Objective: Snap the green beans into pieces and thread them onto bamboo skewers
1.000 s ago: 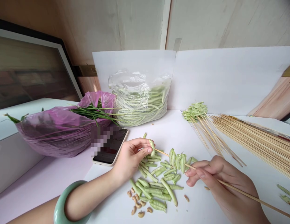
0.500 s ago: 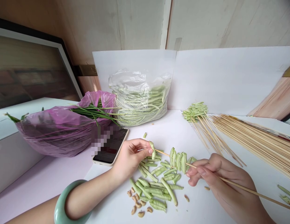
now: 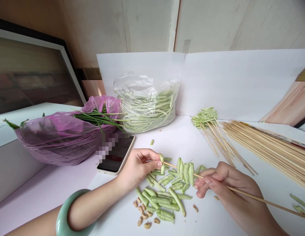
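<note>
My right hand (image 3: 223, 185) is closed around a thin wooden skewer (image 3: 255, 197), just behind several green bean pieces (image 3: 185, 171) threaded on it side by side. Between the thumb and fingers of my left hand (image 3: 144, 165) is a single green bean piece (image 3: 162, 164), at the skewer's tip end. A stretch of bare skewer shows between that piece and the threaded ones. Below both hands lies a loose pile of cut green bean pieces (image 3: 164, 200) on white paper. Several brown beans (image 3: 144, 215) sit at the pile's lower left.
A phone (image 3: 115, 155) lies left of my hands, beside a purple bag (image 3: 61, 137) of green stalks. Behind stands a clear bag (image 3: 147, 105) of long beans. Finished bean skewers (image 3: 205, 117) and many bare skewers (image 3: 265, 147) lie at the right.
The bean piece in my left hand sits slightly lower and turned more upright, against the skewer's tip. Both hands have shifted only a little.
</note>
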The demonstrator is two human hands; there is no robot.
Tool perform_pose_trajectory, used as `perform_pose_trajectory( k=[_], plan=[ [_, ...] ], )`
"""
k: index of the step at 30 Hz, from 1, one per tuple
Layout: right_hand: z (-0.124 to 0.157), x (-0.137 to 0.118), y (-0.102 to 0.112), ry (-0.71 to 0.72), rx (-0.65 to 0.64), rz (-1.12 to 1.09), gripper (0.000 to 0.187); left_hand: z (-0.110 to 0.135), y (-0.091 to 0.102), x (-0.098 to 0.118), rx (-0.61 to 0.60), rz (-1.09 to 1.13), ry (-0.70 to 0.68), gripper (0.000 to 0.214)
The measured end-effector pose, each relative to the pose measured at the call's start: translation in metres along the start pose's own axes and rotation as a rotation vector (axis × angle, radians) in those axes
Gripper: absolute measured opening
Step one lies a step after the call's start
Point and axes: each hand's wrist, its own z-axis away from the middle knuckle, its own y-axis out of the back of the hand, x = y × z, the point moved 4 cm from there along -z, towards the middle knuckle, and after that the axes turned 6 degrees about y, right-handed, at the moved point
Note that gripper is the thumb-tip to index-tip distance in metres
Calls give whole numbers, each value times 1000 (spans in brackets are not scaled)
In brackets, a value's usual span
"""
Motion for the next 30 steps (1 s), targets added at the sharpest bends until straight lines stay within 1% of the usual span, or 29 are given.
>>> perform_pose_trajectory(
  k=[9,14,21,26,30],
  plan=[
    [-1,5,-4,13,-11,-118,27,0,-3,-1,-33,43,28,15],
    [-2,7,-5,-53,-22,-147,29,1,-4,0,-27,53,46,16],
    [0,7,-8,-94,-16,-184,29,4,-7,0,-28,77,83,17],
    [5,12,-15,-143,-46,-249,29,9,-14,-6,-91,97,138,19],
    [5,14,-15,-173,-35,-205,31,10,-15,-8,-100,124,156,18]
  ],
)
